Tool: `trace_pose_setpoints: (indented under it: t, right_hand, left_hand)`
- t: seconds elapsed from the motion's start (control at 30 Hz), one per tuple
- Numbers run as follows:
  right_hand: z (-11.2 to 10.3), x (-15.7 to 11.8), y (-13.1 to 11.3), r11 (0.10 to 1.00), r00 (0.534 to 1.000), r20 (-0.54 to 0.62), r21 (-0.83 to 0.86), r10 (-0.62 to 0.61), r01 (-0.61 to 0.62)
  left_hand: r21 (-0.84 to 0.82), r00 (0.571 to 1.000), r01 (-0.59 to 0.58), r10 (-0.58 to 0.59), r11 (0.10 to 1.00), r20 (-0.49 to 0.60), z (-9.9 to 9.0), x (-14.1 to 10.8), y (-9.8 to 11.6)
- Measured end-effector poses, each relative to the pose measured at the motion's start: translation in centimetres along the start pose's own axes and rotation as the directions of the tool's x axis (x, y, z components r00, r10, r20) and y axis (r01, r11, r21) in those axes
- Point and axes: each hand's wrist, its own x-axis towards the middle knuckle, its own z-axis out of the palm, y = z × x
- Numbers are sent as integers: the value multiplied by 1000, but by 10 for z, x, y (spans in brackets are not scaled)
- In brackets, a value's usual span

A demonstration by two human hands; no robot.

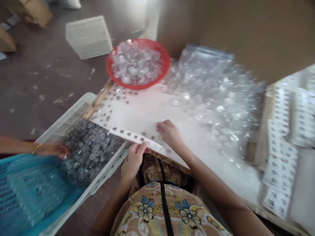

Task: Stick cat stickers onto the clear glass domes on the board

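Note:
My left hand [136, 155] pinches a white strip of stickers [125, 132] at the table's near edge, thumb on top. Small dark printed figures run in a row along the strip, and its right end looks bare. My right hand [171, 134] is just above the white tabletop [137, 111], beyond the strip, fingers curled together. Whatever its fingertips hold, if anything, is too small to make out. Several small dark stickers lie at the table's left side. A heap of clear round plastic pieces [216, 98] covers the right side.
A red basin [168, 64] of clear pieces stands at the table's far edge. Left, a white crate [61, 113] holds more pieces; a co-worker's hand [57, 150] reaches in beside a blue basket [31, 196]. Sticker sheets [280, 164] lie at right.

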Motion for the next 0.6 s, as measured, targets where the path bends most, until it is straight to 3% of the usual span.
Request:
trace_pose_setpoints:
  t: [0.13,0.23,0.33,0.43,0.6]
  right_hand:
    - [-3,-22,28,979,979,-33,33,-199,200]
    - [-2,-40,51,922,922,61,-34,-384,386]
    - [9,-48,55,869,881,127,-154,-455,471]
    - [28,-30,38,834,855,183,-199,-484,515]
    - [67,42,-27,772,769,220,-94,-600,629]
  left_hand:
    - [-86,1000,24,-24,996,1,6,-5,9]
    - [-99,999,39,-38,994,10,7,-9,17]
    - [-107,999,24,-22,994,24,7,-12,25]
    - [-85,1000,-18,18,996,4,5,-17,33]
    - [-44,998,-59,58,997,-28,-11,-41,45]
